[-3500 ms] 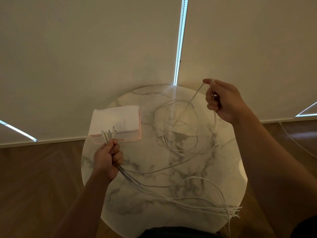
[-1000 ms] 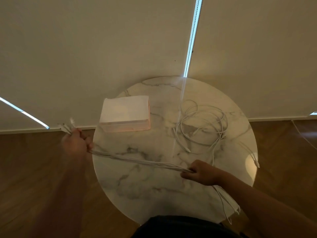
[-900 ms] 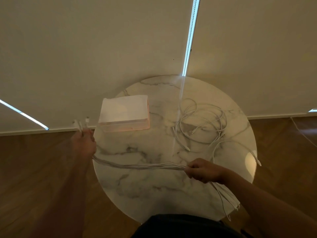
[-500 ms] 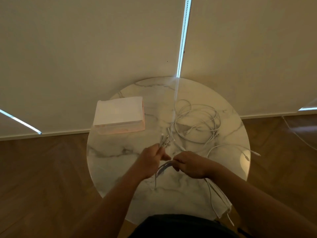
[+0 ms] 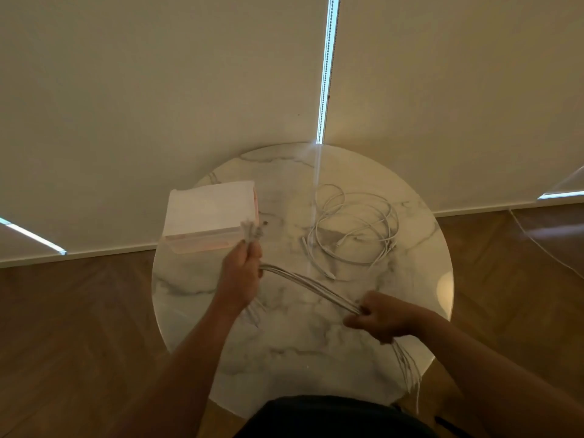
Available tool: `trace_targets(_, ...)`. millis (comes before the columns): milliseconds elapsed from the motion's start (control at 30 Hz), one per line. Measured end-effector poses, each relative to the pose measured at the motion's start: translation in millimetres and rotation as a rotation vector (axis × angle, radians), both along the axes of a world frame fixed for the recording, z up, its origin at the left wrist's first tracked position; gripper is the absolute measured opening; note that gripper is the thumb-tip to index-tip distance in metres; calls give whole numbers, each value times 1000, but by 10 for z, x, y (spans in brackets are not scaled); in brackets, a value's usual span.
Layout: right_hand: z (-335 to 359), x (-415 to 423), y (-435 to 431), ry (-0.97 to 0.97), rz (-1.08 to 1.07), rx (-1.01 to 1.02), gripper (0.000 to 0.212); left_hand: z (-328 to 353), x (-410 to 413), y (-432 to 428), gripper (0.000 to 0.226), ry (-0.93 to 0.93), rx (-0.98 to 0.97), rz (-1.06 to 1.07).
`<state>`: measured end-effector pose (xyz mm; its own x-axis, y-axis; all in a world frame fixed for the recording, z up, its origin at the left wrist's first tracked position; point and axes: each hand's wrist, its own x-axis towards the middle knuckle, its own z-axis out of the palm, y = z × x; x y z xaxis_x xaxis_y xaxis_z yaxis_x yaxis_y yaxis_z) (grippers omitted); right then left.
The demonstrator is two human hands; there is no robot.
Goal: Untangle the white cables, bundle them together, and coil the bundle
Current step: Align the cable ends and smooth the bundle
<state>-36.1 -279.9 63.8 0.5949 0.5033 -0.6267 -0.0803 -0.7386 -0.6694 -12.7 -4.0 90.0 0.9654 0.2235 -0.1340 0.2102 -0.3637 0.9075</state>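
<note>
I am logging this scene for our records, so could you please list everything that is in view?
cable bundle: one bundle of several cables, white, stretched in the air between the two hands, its loose ends hanging off the table's near right edge
loose cables: one tangled heap, white, lying on the table's far right part
box: one, white top with pinkish sides, on the table's far left part
table: one, round, white marble with grey veins, in the middle
floor: brown wood, around the table
roller blinds: cream, behind the table
left hand: closed on the bundle's connector end
right hand: closed on the bundle further along
</note>
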Motion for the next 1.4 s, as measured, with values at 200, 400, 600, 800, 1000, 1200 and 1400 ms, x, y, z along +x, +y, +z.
trace_targets(200, -268, -1, 72, -155, 10, -99, 40, 6, 109, 270, 30, 13, -162, 100)
trace_targets(400, -330, -82, -63, -102, -16, -154, 36, -5, 215, 487, 31, -35, -120, 117)
trace_targets(600, -348, -177, -262, -35, 3, -256, 45, -70, 281, 501, 31, -15, -172, 175)
trace_targets(800, -315, -156, -538, -248, 25, -446, 38, -89, 371, 225, 30, -11, -188, 84)
trace_targets(1000, -438, -352, -727, -141, -19, -557, 42, -166, 380, -70, 33, 62, -129, -54)
trace_targets(1200, -456, -587, -1009, 107, 17, -705, 42, -344, 165, -423, 34, 174, 123, -362)
trace_targets(1400, -476, -691, -1128, 345, 99, -876, 44, -415, -61, -670, 30, 258, 123, -427)
